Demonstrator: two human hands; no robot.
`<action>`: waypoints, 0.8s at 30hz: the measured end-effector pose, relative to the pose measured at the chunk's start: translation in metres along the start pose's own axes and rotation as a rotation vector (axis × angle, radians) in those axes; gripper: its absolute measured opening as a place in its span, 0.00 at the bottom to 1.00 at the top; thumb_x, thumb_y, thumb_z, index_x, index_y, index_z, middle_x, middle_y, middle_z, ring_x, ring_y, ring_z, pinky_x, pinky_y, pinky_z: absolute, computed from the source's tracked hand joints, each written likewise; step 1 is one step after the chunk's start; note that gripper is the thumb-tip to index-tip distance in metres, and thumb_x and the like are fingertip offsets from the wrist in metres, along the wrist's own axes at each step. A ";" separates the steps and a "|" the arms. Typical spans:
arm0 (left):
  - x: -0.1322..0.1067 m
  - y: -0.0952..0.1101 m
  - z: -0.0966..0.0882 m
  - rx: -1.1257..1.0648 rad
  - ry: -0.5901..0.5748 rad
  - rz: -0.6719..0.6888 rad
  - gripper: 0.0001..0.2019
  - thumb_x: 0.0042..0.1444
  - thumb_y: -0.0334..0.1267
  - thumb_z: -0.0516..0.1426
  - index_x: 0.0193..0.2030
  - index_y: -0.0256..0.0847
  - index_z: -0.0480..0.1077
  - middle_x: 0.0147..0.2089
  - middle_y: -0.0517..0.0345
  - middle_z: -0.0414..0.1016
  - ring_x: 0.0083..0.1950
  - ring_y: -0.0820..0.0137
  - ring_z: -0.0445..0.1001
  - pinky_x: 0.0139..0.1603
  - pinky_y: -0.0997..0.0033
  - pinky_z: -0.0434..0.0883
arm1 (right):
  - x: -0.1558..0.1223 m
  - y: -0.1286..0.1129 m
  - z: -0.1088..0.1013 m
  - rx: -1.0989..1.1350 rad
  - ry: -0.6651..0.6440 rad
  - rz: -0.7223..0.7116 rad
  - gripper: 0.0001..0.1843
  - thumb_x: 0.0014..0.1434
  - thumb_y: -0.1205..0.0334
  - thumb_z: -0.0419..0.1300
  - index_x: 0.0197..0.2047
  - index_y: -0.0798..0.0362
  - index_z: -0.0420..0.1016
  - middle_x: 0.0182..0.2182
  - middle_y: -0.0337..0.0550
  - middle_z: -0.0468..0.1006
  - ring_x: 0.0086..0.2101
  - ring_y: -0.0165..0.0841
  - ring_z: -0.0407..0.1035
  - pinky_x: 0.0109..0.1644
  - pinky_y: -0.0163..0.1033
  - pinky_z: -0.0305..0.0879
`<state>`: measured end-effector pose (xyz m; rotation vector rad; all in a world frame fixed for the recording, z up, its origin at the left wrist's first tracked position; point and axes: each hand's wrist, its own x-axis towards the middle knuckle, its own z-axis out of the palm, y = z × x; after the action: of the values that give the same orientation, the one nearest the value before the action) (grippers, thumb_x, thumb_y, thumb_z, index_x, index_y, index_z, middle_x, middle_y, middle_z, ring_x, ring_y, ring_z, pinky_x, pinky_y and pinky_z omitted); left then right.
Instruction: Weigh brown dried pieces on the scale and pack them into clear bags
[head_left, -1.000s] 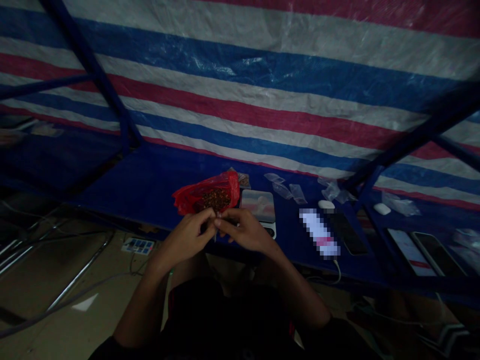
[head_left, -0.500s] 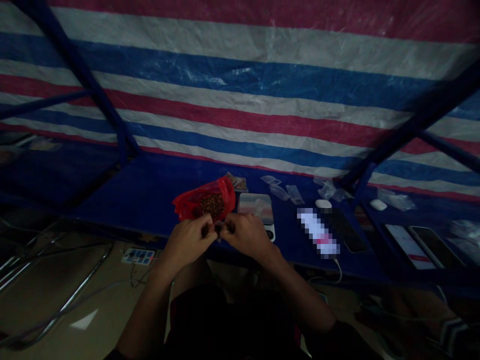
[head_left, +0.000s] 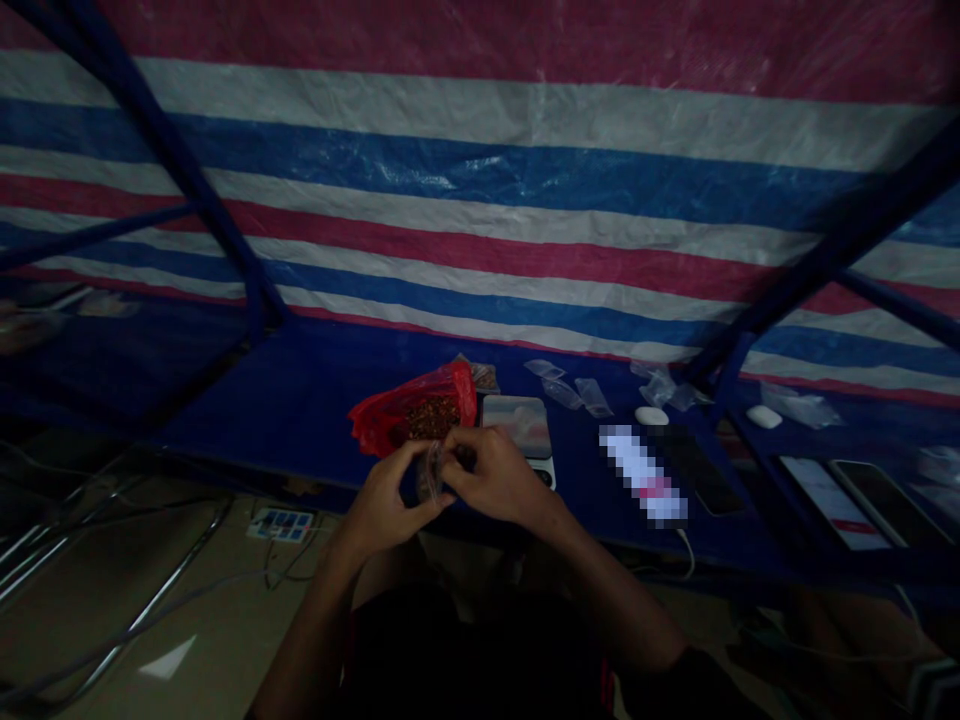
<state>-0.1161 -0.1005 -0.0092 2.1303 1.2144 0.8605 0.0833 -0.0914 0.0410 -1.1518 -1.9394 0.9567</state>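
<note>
Between my two hands is a small clear plastic bag (head_left: 430, 480) with something brownish inside. My left hand (head_left: 390, 500) grips its left side, thumb below and fingers above. Fingers of my right hand (head_left: 491, 475) are pinched at the bag's upper right edge. Just beyond them lies a red plastic bag (head_left: 375, 415), its mouth open on a heap of small brown pieces (head_left: 431, 415). To its right stands a small digital scale (head_left: 517, 425), its lower part partly covered by my right hand. A filled clear bag (head_left: 484, 376) lies behind the red one.
Several small clear bags (head_left: 592, 397) lie on the blue table (head_left: 300, 365). Right of them are a white oval case (head_left: 651, 416), a lit phone (head_left: 643, 475) on a cable and a dark phone (head_left: 709, 475). Blue posts (head_left: 202, 190) frame a striped tarp. A power strip (head_left: 280, 524) lies below.
My hands have shifted from a close pinch together to holding the small bag upright, with more of it showing. My left hand has opened wider around it. The view has tilted slightly.
</note>
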 end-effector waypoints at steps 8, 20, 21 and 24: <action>0.008 0.010 0.004 -0.180 -0.043 0.019 0.28 0.55 0.50 0.63 0.60 0.40 0.65 0.53 0.46 0.79 0.52 0.55 0.78 0.51 0.61 0.74 | -0.004 0.003 -0.006 -0.037 0.014 0.040 0.08 0.56 0.66 0.60 0.25 0.53 0.73 0.21 0.35 0.72 0.22 0.26 0.62 0.27 0.35 0.51; 0.072 0.010 -0.052 0.605 -0.286 -0.053 0.23 0.61 0.59 0.56 0.56 0.47 0.70 0.47 0.52 0.83 0.46 0.56 0.82 0.44 0.63 0.73 | -0.046 0.049 -0.045 0.038 0.176 0.234 0.20 0.66 0.51 0.58 0.26 0.53 0.69 0.23 0.36 0.70 0.25 0.29 0.62 0.29 0.36 0.54; 0.082 0.009 -0.055 0.720 -0.315 -0.063 0.25 0.61 0.60 0.56 0.56 0.46 0.70 0.47 0.50 0.84 0.46 0.54 0.82 0.44 0.61 0.73 | -0.054 0.057 -0.048 0.035 0.198 0.270 0.21 0.66 0.49 0.58 0.26 0.53 0.68 0.23 0.36 0.69 0.25 0.29 0.62 0.29 0.36 0.54; 0.109 0.004 -0.056 0.958 -0.432 -0.038 0.31 0.56 0.64 0.58 0.57 0.42 0.72 0.49 0.41 0.83 0.48 0.46 0.82 0.45 0.55 0.73 | -0.079 0.078 -0.056 0.038 0.235 0.351 0.22 0.66 0.45 0.58 0.29 0.54 0.72 0.25 0.38 0.72 0.28 0.31 0.64 0.31 0.36 0.56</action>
<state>-0.1130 0.0018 0.0586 2.7664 1.5832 -0.3129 0.1916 -0.1229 -0.0117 -1.5408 -1.5569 0.9805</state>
